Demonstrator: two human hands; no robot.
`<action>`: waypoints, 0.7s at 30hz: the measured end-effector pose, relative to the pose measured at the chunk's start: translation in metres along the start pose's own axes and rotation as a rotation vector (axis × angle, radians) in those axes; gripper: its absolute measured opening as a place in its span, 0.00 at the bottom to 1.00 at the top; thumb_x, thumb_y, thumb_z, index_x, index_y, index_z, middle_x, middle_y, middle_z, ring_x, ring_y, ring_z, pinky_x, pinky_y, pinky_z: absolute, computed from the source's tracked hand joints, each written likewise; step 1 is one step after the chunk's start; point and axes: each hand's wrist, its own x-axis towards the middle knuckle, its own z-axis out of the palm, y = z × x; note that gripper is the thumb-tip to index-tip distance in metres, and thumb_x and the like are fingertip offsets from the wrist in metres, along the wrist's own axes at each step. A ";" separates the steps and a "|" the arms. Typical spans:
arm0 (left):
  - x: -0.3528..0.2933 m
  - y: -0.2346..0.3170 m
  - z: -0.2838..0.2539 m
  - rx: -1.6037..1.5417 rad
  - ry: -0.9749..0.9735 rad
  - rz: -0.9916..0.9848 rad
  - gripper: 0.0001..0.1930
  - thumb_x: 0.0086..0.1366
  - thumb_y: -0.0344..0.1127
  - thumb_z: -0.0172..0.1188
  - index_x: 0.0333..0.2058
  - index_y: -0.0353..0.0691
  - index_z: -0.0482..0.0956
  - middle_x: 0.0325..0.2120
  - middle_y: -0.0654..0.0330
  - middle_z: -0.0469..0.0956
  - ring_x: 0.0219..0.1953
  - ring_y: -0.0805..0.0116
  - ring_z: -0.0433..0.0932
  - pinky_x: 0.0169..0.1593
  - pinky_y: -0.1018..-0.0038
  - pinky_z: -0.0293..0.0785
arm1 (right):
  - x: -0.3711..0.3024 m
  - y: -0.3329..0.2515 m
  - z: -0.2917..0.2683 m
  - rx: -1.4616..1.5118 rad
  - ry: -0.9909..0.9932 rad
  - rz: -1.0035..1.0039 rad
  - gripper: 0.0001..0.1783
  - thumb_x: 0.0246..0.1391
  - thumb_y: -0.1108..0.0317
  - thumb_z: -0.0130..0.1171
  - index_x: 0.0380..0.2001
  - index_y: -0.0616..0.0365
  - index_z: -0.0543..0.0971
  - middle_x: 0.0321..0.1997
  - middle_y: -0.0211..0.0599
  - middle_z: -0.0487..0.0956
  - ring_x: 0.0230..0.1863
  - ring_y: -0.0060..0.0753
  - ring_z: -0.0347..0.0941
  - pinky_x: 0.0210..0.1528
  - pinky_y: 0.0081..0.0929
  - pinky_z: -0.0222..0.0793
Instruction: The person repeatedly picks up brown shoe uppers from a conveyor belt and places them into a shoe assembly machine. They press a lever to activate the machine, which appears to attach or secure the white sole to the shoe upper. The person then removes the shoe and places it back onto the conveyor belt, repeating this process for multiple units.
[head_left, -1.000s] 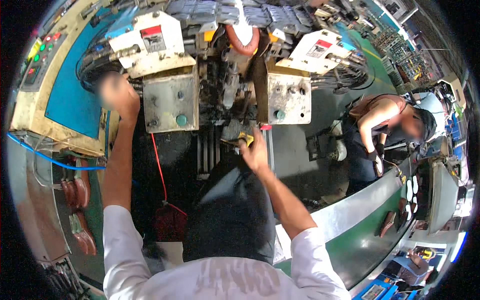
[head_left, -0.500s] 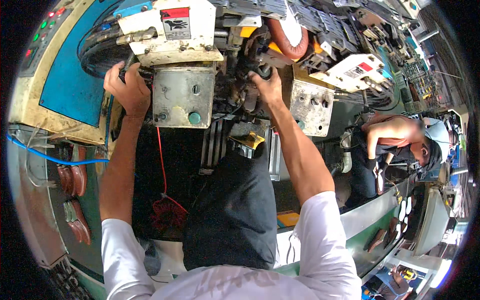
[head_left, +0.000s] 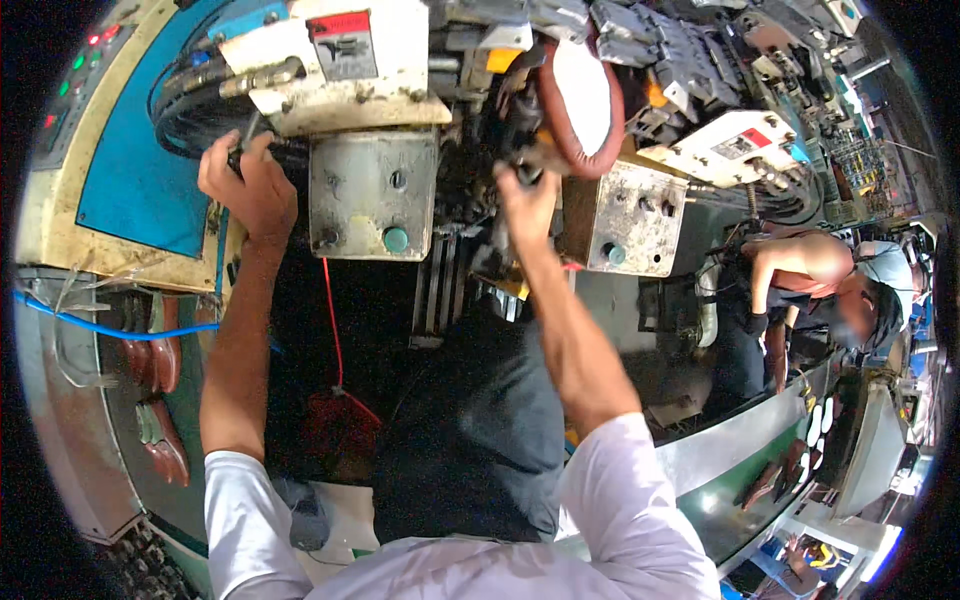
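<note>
My left hand [head_left: 252, 192] is closed round a thin metal rod [head_left: 250, 130] beside the cream machine plate. My right hand [head_left: 528, 200] grips a dark round knob [head_left: 529, 174] at the machine's middle, its fingers partly smeared by motion. Just above and right of that hand, a reddish-brown shoe [head_left: 616, 122] is held in the machine with its white sole side [head_left: 580, 100] toward me. Between my hands stands a worn metal control box [head_left: 368, 190] with a green button [head_left: 396, 240].
A second control box [head_left: 625, 220] stands right of my right hand. At left are a blue-and-cream cabinet [head_left: 150, 150], a blue hose [head_left: 120, 322] and brown shoes [head_left: 163, 440] on a green surface. A co-worker [head_left: 800, 270] bends over shoes at the right.
The shoe has come lower and nearer to me, showing more of its white sole side. My right hand has shifted slightly left and down with the knob. My left hand keeps its hold.
</note>
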 end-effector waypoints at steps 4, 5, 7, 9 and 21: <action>0.008 0.007 -0.009 0.007 -0.080 -0.037 0.10 0.73 0.32 0.58 0.49 0.43 0.84 0.57 0.49 0.72 0.60 0.44 0.68 0.64 0.49 0.64 | -0.124 -0.029 -0.036 -0.084 -0.252 -0.010 0.44 0.61 0.68 0.69 0.77 0.66 0.62 0.77 0.51 0.70 0.73 0.41 0.69 0.76 0.39 0.63; 0.008 0.008 -0.013 0.015 -0.065 -0.055 0.10 0.72 0.31 0.60 0.49 0.43 0.84 0.58 0.48 0.72 0.61 0.44 0.68 0.65 0.48 0.64 | -0.151 -0.049 -0.045 -0.108 -0.435 0.108 0.43 0.59 0.66 0.71 0.76 0.61 0.66 0.80 0.53 0.66 0.82 0.47 0.59 0.82 0.42 0.53; 0.019 0.016 -0.022 -0.009 -0.113 -0.084 0.10 0.71 0.29 0.61 0.49 0.42 0.84 0.59 0.47 0.72 0.62 0.42 0.67 0.66 0.47 0.63 | -0.191 -0.063 -0.053 -0.080 -0.469 0.124 0.39 0.60 0.69 0.69 0.73 0.58 0.69 0.79 0.53 0.66 0.81 0.52 0.60 0.81 0.40 0.56; 0.023 0.019 -0.038 0.005 -0.213 -0.127 0.11 0.68 0.27 0.63 0.49 0.42 0.84 0.62 0.45 0.70 0.65 0.40 0.66 0.69 0.47 0.62 | -0.220 -0.071 -0.064 -0.070 -0.410 0.224 0.31 0.64 0.68 0.66 0.69 0.59 0.74 0.73 0.54 0.73 0.76 0.53 0.67 0.78 0.41 0.62; 0.100 0.274 -0.011 -1.942 -1.140 -1.758 0.24 0.79 0.53 0.58 0.65 0.47 0.75 0.57 0.57 0.82 0.57 0.59 0.81 0.64 0.54 0.77 | -0.269 -0.097 -0.175 -0.079 -0.027 0.441 0.18 0.72 0.66 0.56 0.57 0.64 0.84 0.58 0.53 0.86 0.62 0.47 0.82 0.67 0.39 0.73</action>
